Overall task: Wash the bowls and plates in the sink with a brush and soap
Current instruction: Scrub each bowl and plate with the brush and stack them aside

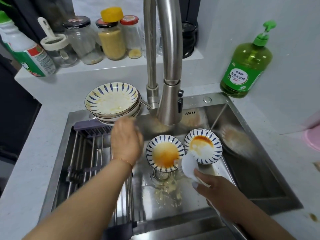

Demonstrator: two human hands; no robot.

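- Now I am watching two small dirty bowls sitting in the sink (259, 179), the left bowl (163, 154) and the right bowl (203, 146), just beside each other near the drain, so water can run off.
- My right hand (220, 193) is holding a white scrubber (189, 166), its edge touching both bowls, ready to scrub.
- My left hand (126, 142) is reaching far toward the plate stack (112, 101) on the rim; it is blurry, so I cannot tell its fingers.
- Soap bottle (245, 66) is waiting far right.

Two bowls (164, 152) in sink (256, 179)
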